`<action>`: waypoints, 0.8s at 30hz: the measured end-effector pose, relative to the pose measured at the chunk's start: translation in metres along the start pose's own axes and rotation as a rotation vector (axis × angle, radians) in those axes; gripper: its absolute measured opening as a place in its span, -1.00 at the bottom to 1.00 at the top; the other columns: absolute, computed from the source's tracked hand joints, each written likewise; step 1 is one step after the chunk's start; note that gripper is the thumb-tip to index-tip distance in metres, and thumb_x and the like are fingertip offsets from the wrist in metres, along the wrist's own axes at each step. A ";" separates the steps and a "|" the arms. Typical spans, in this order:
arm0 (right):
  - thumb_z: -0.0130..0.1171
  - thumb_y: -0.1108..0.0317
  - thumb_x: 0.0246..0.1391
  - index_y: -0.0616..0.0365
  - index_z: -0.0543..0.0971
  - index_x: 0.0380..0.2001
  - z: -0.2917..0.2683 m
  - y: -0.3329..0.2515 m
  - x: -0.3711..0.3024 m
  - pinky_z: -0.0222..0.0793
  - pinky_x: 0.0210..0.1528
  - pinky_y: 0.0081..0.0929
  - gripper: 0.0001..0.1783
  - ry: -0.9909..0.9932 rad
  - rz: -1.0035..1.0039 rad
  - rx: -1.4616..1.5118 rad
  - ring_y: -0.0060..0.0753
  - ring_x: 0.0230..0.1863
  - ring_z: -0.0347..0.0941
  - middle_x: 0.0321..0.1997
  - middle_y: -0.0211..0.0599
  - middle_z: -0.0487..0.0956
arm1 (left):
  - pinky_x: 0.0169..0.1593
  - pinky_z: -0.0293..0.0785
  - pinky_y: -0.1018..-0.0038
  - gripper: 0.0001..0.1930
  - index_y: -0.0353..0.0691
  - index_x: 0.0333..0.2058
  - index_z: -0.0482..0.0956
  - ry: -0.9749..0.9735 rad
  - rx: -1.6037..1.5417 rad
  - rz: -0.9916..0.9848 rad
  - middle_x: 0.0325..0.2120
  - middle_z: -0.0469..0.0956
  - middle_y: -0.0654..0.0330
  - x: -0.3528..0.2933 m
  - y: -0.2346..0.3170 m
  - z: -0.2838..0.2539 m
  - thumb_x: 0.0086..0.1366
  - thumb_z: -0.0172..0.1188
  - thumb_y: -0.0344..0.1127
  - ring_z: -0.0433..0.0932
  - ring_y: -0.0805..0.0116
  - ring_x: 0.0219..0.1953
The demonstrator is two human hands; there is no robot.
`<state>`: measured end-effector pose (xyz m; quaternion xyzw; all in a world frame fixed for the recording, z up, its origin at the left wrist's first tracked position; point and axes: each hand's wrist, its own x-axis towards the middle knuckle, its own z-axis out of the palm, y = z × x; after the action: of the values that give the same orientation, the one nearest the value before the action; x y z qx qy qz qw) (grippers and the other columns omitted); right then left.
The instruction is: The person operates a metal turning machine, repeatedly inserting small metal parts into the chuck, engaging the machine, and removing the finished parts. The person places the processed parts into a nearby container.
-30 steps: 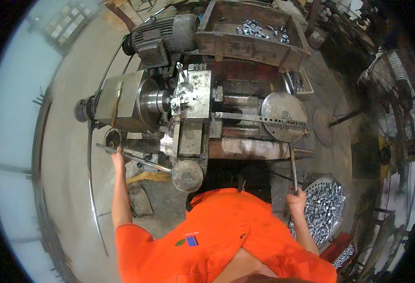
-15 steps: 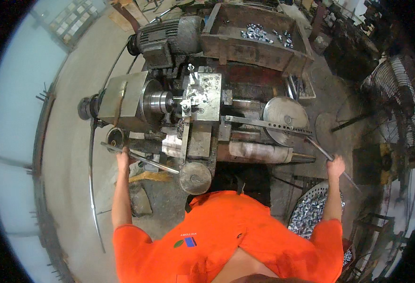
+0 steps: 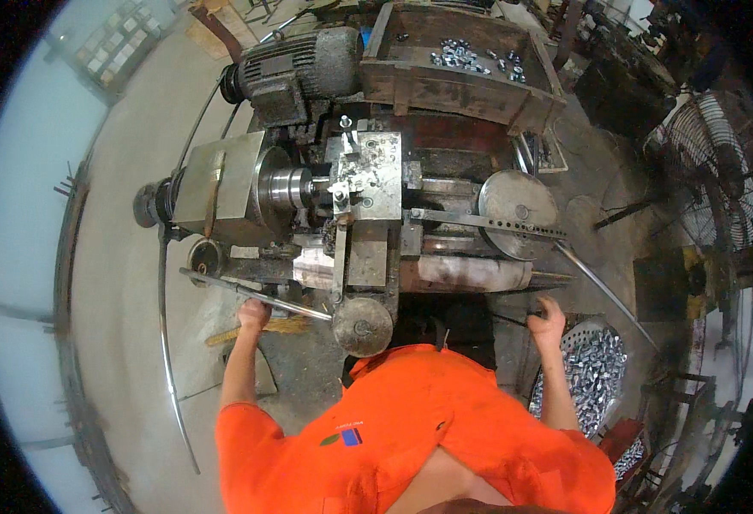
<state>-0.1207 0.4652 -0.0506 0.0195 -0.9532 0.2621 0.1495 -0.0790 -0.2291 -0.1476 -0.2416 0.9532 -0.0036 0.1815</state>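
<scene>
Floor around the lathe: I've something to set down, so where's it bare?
Bare floor lies left of the lathe, between the dark rail and the long curved rod. Crowded near the right hand: perforated basket of metal parts and red bin.

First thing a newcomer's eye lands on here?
Probably the orange shirt, bright across the bottom centre, then the pale steel block just above mid-picture. The heap of shiny parts at lower right also catches the eye. Lower still in contrast are the bare hands: the left hand by the left lever, the right hand apart from the right lever.
</scene>
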 end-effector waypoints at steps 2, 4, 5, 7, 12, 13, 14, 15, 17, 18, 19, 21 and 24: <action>0.11 0.44 -0.39 0.28 0.56 -0.35 0.011 -0.010 -0.006 0.42 -0.23 -0.41 -0.63 -0.036 0.041 0.116 -0.12 -0.32 0.52 -0.32 -0.07 0.57 | -0.20 0.46 0.17 -0.48 -0.20 -0.45 0.58 0.064 -0.103 -0.163 -0.47 0.58 -0.01 -0.001 0.026 0.003 0.11 0.03 0.22 0.55 -0.02 -0.29; 0.10 0.44 -0.38 0.28 0.57 -0.37 0.008 -0.041 0.001 0.42 -0.23 -0.41 -0.65 -0.144 0.089 0.144 -0.14 -0.32 0.53 -0.33 -0.07 0.57 | -0.24 0.47 0.17 -0.52 -0.16 -0.53 0.59 0.290 -0.499 -0.511 -0.52 0.57 0.01 -0.015 0.052 0.043 0.12 0.02 0.19 0.56 -0.02 -0.36; 0.08 0.44 -0.38 0.28 0.57 -0.37 0.010 -0.043 0.000 0.41 -0.24 -0.43 -0.65 -0.161 0.061 0.132 -0.14 -0.32 0.53 -0.35 -0.07 0.57 | -0.31 0.47 0.14 -0.55 -0.18 -0.46 0.58 0.532 -0.379 -0.509 -0.52 0.56 0.02 -0.009 0.051 0.086 0.15 0.02 0.13 0.54 -0.06 -0.47; 0.10 0.43 -0.40 0.26 0.58 -0.37 0.012 -0.047 -0.002 0.42 -0.21 -0.37 -0.64 -0.201 0.126 0.208 -0.05 -0.30 0.51 -0.33 -0.05 0.57 | -0.34 0.46 0.16 -0.57 -0.20 -0.43 0.51 0.792 -0.133 -0.043 -0.49 0.54 0.03 0.018 0.006 0.115 0.16 0.01 0.11 0.53 -0.02 -0.48; 0.09 0.44 -0.40 0.24 0.58 -0.37 -0.019 -0.081 0.048 0.42 -0.23 -0.34 -0.64 -0.249 0.052 0.179 -0.02 -0.32 0.51 -0.35 -0.05 0.57 | -0.27 0.46 0.15 -0.57 -0.20 -0.35 0.47 0.026 0.064 0.203 -0.44 0.54 -0.03 0.001 -0.013 0.037 0.16 0.03 0.11 0.54 -0.02 -0.34; 0.09 0.44 -0.40 0.23 0.58 -0.36 -0.025 -0.092 0.062 0.42 -0.23 -0.34 -0.64 -0.237 0.022 0.148 -0.03 -0.32 0.52 -0.36 -0.05 0.57 | -0.25 0.45 0.13 -0.57 -0.20 -0.32 0.46 0.059 -0.038 0.146 -0.41 0.54 -0.05 0.000 -0.009 0.037 0.15 0.04 0.11 0.53 -0.04 -0.31; 0.10 0.45 -0.41 0.23 0.58 -0.36 -0.027 -0.102 0.075 0.42 -0.24 -0.34 -0.64 -0.227 -0.009 0.116 -0.05 -0.33 0.52 -0.37 -0.05 0.57 | -0.23 0.45 0.12 -0.56 -0.21 -0.29 0.45 0.091 -0.142 0.087 -0.39 0.54 -0.07 -0.004 -0.002 0.039 0.14 0.06 0.10 0.52 -0.06 -0.28; 0.10 0.46 -0.40 0.22 0.58 -0.36 -0.026 -0.109 0.088 0.42 -0.24 -0.35 -0.63 -0.186 -0.089 0.150 -0.06 -0.33 0.52 -0.37 -0.05 0.57 | -0.21 0.44 0.11 -0.54 -0.22 -0.26 0.45 0.126 -0.247 0.029 -0.36 0.54 -0.09 -0.005 0.003 0.040 0.13 0.07 0.10 0.52 -0.07 -0.26; 0.11 0.44 -0.40 0.21 0.58 -0.35 -0.022 -0.142 0.118 0.43 -0.22 -0.36 -0.63 -0.164 -0.213 0.253 -0.07 -0.33 0.52 -0.36 -0.07 0.57 | -0.17 0.43 0.11 -0.52 -0.22 -0.20 0.44 0.049 -0.418 -0.046 -0.30 0.53 -0.11 -0.005 -0.018 0.060 0.12 0.09 0.09 0.50 -0.09 -0.20; 0.12 0.42 -0.40 0.20 0.58 -0.34 -0.023 -0.169 0.133 0.42 -0.21 -0.35 -0.63 -0.176 -0.250 0.303 -0.07 -0.31 0.51 -0.35 -0.08 0.57 | -0.15 0.43 0.12 -0.51 -0.22 -0.17 0.44 0.010 -0.511 -0.085 -0.28 0.53 -0.12 -0.007 -0.030 0.070 0.12 0.10 0.09 0.49 -0.10 -0.17; 0.12 0.41 -0.40 0.19 0.58 -0.34 -0.020 -0.191 0.146 0.41 -0.17 -0.34 -0.62 -0.213 -0.306 0.295 -0.07 -0.28 0.50 -0.33 -0.09 0.57 | -0.12 0.42 0.15 -0.51 -0.18 -0.10 0.43 0.034 -0.393 0.072 -0.24 0.53 -0.09 -0.006 -0.037 0.065 0.11 0.11 0.05 0.47 -0.12 -0.14; 0.14 0.38 -0.42 0.17 0.58 -0.35 -0.011 -0.239 0.171 0.39 -0.11 -0.33 -0.62 -0.269 -0.468 0.361 -0.08 -0.22 0.48 -0.28 -0.10 0.56 | -0.16 0.42 0.17 -0.58 -0.18 -0.14 0.49 -0.130 -0.442 0.064 -0.27 0.54 -0.09 -0.007 -0.052 0.040 0.11 0.12 -0.02 0.49 -0.10 -0.19; 0.16 0.34 -0.43 0.13 0.59 -0.35 0.026 -0.305 0.202 0.36 -0.09 -0.31 -0.61 -0.280 -0.768 0.420 -0.08 -0.16 0.43 -0.23 -0.14 0.54 | -0.22 0.43 0.24 -0.63 -0.19 -0.15 0.52 0.076 -0.755 -0.046 -0.35 0.54 -0.11 -0.033 -0.057 -0.041 0.11 0.14 -0.12 0.54 0.01 -0.29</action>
<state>-0.2855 0.1969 0.1382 0.4367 -0.8141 0.3699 0.0983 -0.0402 -0.2677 -0.0923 -0.3125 0.8878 0.3349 0.0441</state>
